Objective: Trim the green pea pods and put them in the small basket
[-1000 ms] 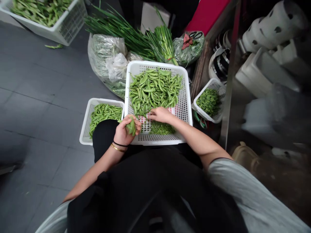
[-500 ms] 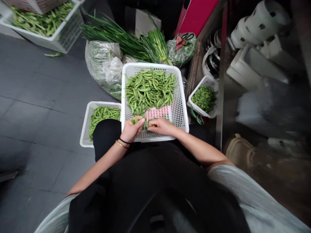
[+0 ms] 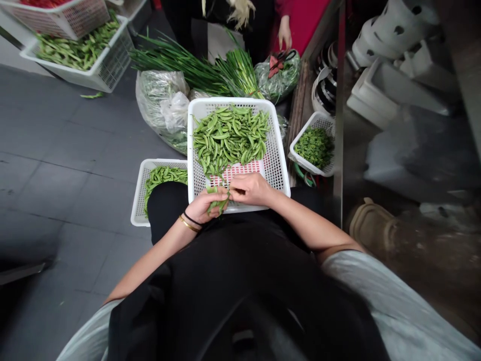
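On my lap rests a white plastic basket [image 3: 280,165] with a heap of green pea pods [image 3: 231,133] in its far part. Over its near edge, my left hand [image 3: 205,204] is closed around several pea pods [image 3: 218,198], which stick out past the thumb and fingers. My right hand [image 3: 251,189] is pinched at the end of a pod beside the left fingertips, and the two hands nearly meet. What exactly lies between the right fingers is largely hidden.
Left of my knee stands a smaller basket [image 3: 138,200] of pods. Beyond are plastic bags [image 3: 161,100] and long green stalks [image 3: 180,62]. A basket of leafy greens [image 3: 314,148] sits at right by a metal edge [image 3: 338,125]. Another person's hand [image 3: 284,34] is near scissors [image 3: 287,54].
My right hand has turned and moved up to the left hand's fingertips. More pods show in my left hand. At the back, another person's hand has come in near the scissors.
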Tool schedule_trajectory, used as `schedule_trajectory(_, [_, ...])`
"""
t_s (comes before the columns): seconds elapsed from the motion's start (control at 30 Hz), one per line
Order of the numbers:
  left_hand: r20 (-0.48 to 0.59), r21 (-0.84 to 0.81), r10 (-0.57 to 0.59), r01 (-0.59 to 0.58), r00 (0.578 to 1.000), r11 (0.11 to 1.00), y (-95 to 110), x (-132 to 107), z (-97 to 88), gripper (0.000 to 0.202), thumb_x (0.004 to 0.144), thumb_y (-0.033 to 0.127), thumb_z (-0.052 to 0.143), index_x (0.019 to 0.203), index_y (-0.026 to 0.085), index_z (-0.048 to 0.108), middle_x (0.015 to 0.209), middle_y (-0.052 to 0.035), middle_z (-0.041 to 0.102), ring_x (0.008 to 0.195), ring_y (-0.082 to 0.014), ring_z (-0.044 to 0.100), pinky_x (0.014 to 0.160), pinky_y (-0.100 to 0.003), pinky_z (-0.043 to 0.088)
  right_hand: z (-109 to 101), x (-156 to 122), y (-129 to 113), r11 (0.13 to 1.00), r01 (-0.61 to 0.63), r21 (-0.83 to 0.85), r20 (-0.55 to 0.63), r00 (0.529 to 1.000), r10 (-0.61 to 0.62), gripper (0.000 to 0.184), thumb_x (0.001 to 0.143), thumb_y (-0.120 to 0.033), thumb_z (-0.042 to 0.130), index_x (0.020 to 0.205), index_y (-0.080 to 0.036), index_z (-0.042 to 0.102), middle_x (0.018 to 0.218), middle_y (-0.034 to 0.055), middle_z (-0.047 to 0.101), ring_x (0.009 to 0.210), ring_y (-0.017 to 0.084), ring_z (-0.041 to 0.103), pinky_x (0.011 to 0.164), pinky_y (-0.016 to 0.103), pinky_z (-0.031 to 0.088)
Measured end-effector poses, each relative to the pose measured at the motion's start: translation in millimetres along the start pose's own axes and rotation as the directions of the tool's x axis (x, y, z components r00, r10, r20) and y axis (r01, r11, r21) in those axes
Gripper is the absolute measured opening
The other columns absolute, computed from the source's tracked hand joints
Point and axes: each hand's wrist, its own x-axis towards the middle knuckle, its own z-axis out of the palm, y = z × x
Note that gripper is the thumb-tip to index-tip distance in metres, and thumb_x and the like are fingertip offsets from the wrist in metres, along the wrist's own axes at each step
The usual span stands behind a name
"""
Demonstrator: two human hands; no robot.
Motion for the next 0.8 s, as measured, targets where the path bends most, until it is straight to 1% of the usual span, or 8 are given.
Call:
schedule_trajectory(0.13, [-0.105, -0.203, 0.04, -0.061, 0.994, 0.977, 0.4, 4.8, 0.7, 0.015, 0.064, 0.02, 0.069, 0.07, 0.01, 0.06, 0.052, 0.0008, 0.056, 0.03, 0.0002, 0.029, 0.028, -0.012, 0.017, 6.5, -9.8, -1.4, 0.979, -0.116, -0.167, -0.14, 0.986, 0.093, 0.024, 0.083, -0.022, 0.046, 0.062, -0.019, 0.058, 0.062, 0.0031, 0.054, 0.062, 0.014, 0.046, 0.06, 0.026, 0.034])
schedule_trajectory(0.2, [-0.139, -0.228, 0.065, -0.096, 0.988, 0.969, 3.4, 4.4, 0.3, 0.014, 0.064, 0.018, 0.068, 0.072, 0.01, 0.061, 0.053, 0.0016, 0.056, 0.031, 0.0004, 0.029, 0.029, -0.011, 0.018, 3.1, -13.3, -0.3, 0.984, -0.146, -0.099, -0.167, 0.978, 0.128, 0.024, 0.084, -0.021, 0.046, 0.063, -0.019, 0.057, 0.063, 0.0032, 0.054, 0.063, 0.014, 0.047, 0.062, 0.026, 0.036])
schedule_trajectory(0.3, [-0.096, -0.123, 0.06, -0.071, 0.994, 0.99, 6.3, 1.4, -0.9, 0.015, 0.066, 0.022, 0.068, 0.073, 0.01, 0.063, 0.051, 0.0003, 0.057, 0.029, -0.0014, 0.032, 0.028, -0.013, 0.02, -6.2, -13.8, 1.7, 0.975, -0.164, 0.15, -0.165, 0.968, 0.188, 0.018, 0.086, -0.025, 0.048, 0.073, -0.018, 0.058, 0.069, 0.0026, 0.057, 0.064, 0.013, 0.05, 0.063, 0.025, 0.039])
schedule_trajectory(0.4, [-0.048, -0.002, 0.049, -0.049, 0.998, 0.999, 5.9, -1.6, -0.9, 0.017, 0.069, 0.026, 0.068, 0.073, 0.01, 0.065, 0.047, -0.0013, 0.058, 0.027, -0.0041, 0.036, 0.027, -0.016, 0.022, -10.8, -9.1, 1.8, 0.929, -0.15, 0.338, -0.087, 0.978, 0.189, 0.014, 0.086, -0.03, 0.054, 0.084, -0.018, 0.059, 0.076, 0.0017, 0.061, 0.065, 0.011, 0.052, 0.064, 0.023, 0.041])
schedule_trajectory(0.53, [-0.052, 0.047, 0.055, -0.052, 0.997, 0.998, 3.7, -3.3, -0.3, 0.017, 0.069, 0.027, 0.068, 0.068, 0.011, 0.066, 0.045, -0.002, 0.058, 0.026, -0.0055, 0.038, 0.027, -0.017, 0.022, -5.5, -1.9, -1.4, 0.939, -0.084, 0.334, -0.001, 0.996, 0.09, 0.015, 0.086, -0.024, 0.052, 0.075, -0.017, 0.058, 0.07, 0.0005, 0.06, 0.064, 0.01, 0.051, 0.064, 0.022, 0.039])
schedule_trajectory(0.63, [-0.038, -0.009, 0.029, -0.029, 0.999, 1.0, 2.7, -4.0, 0.3, 0.016, 0.064, 0.027, 0.07, 0.065, 0.011, 0.066, 0.043, -0.0017, 0.057, 0.028, -0.0067, 0.04, 0.028, -0.017, 0.024, -2.7, -1.4, -3.3, 0.932, -0.093, 0.349, 0.006, 0.995, 0.097, 0.012, 0.082, -0.023, 0.055, 0.072, -0.016, 0.056, 0.065, -0.0008, 0.056, 0.059, 0.009, 0.048, 0.059, 0.021, 0.037])
schedule_trajectory(0.7, [-0.009, -0.046, 0.007, -0.007, 1.0, 0.999, 2.0, -5.4, 2.1, 0.018, 0.061, 0.028, 0.07, 0.064, 0.012, 0.065, 0.042, -0.0013, 0.056, 0.028, -0.0082, 0.042, 0.028, -0.018, 0.026, -4.6, -3.5, -4.1, 0.871, -0.144, 0.469, 0.08, 0.989, 0.121, 0.012, 0.08, -0.026, 0.056, 0.073, -0.016, 0.055, 0.065, -0.0012, 0.057, 0.056, 0.008, 0.048, 0.056, 0.02, 0.037])
schedule_trajectory(0.8, [0.007, 0.017, 0.029, -0.029, 1.0, 0.999, -0.1, -7.8, 8.6, 0.019, 0.063, 0.028, 0.071, 0.066, 0.011, 0.064, 0.043, -0.0026, 0.058, 0.029, -0.0092, 0.043, 0.028, -0.018, 0.026, -8.1, -6.4, -6.8, 0.712, -0.272, 0.647, 0.252, 0.958, 0.137, 0.017, 0.079, -0.032, 0.057, 0.076, -0.016, 0.052, 0.065, -0.0012, 0.059, 0.054, 0.008, 0.051, 0.052, 0.02, 0.039])
